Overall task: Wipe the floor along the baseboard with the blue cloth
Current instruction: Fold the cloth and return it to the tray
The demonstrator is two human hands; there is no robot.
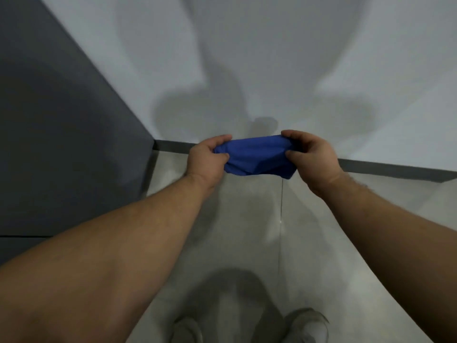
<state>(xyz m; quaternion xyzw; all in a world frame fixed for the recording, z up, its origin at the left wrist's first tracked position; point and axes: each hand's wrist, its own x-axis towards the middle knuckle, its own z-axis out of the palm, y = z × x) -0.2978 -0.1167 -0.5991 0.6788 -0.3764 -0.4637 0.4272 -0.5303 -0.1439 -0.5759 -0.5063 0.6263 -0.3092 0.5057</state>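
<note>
Blue cloth (256, 155) lengthwise between hands

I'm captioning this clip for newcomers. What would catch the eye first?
The blue cloth, bunched and stretched between the left hand and right hand at centre frame, held up off the floor. Behind it the dark baseboard runs along the white wall, meeting a grey panel at left.

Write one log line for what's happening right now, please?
stage: pre-wipe | blue cloth: bunched, held up | left hand: gripping | right hand: gripping | floor: untouched | baseboard: ahead
</note>
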